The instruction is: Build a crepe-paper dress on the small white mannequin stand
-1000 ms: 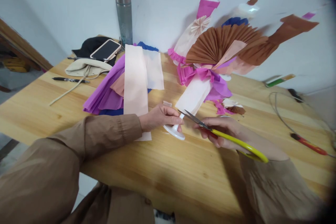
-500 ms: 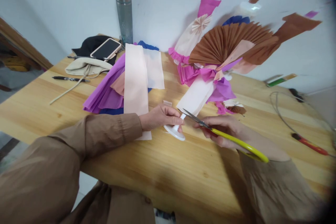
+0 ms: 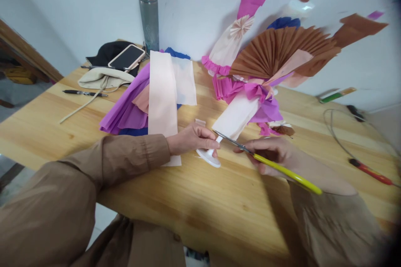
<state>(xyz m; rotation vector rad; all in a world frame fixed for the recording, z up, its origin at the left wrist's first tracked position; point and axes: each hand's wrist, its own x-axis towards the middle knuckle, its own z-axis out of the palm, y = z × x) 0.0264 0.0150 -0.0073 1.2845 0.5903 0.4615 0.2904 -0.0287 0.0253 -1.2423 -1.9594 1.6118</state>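
Observation:
My left hand [image 3: 202, 138] pinches the white stem just above a round white base [image 3: 210, 159]. A white crepe paper tube [image 3: 235, 116] extends up and right from the stem toward pink and purple crepe ruffles [image 3: 239, 88] and a big brown pleated paper fan [image 3: 278, 52]. My right hand [image 3: 275, 152] is wrapped round scissors [image 3: 275, 169] with a yellow handle. Their blades lie nearly together across the lower edge of the white paper, beside my left fingertips. Whether paper sits between the blades I cannot tell.
Left of my hands lie cream paper strips [image 3: 163, 104] and purple crepe paper [image 3: 130, 110]. Behind stand a grey thermos [image 3: 148, 16] and a phone [image 3: 127, 57] on black cloth. A pen [image 3: 84, 93] lies left. A red-handled tool with a cord [image 3: 371, 173] lies right.
The scissors have closed further, and their tips have shifted slightly left along the paper's edge. The brown fan and its paper figure have tilted slightly right. My left hand is almost still.

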